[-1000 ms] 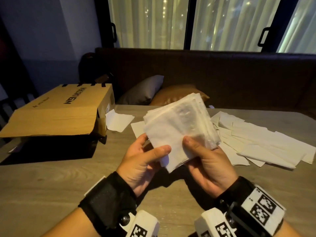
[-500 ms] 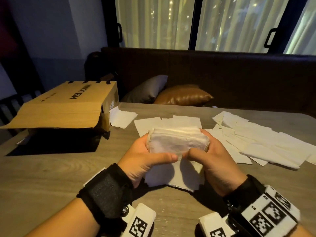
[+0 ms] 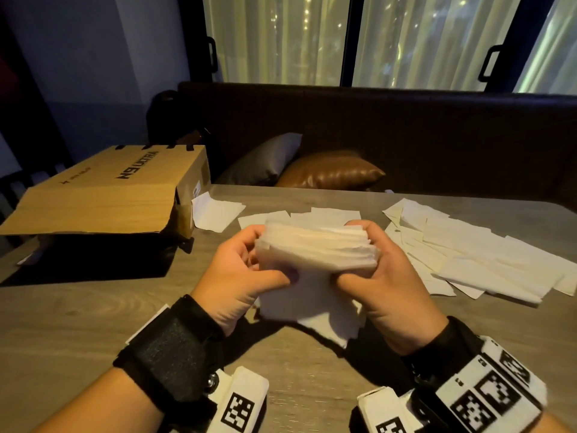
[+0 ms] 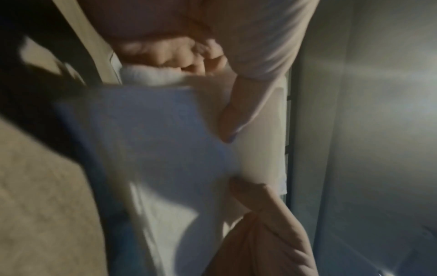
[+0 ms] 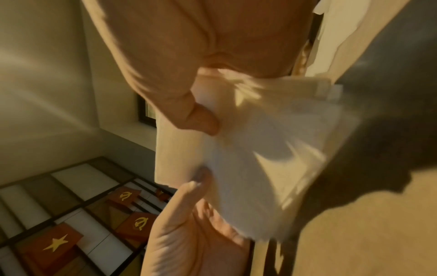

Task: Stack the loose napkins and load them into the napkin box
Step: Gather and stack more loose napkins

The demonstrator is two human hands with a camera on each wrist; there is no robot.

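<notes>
A thick stack of white napkins (image 3: 315, 254) is held upright on its edge over the wooden table (image 3: 78, 323), near its front middle. My left hand (image 3: 246, 270) grips the stack's left side, thumb across the near face. My right hand (image 3: 374, 276) grips its right side the same way. The stack's top edges look roughly level. The wrist views show the napkin stack (image 4: 165, 140) (image 5: 272, 149) blurred between thumb and fingers. Loose napkins (image 3: 484, 254) lie spread over the table's right side. A cardboard box (image 3: 103, 189) lies at the table's far left, its flap hanging forward.
A few single napkins (image 3: 215, 212) lie flat beside the box and behind my hands. A dark bench with two cushions (image 3: 331, 170) runs along the table's far edge under curtained windows. The near table surface left of my hands shows bare wood.
The stack was tilted flat toward me in a loose fan. Both hands turned it upright on its edge and lowered it toward the table, squaring its sides.
</notes>
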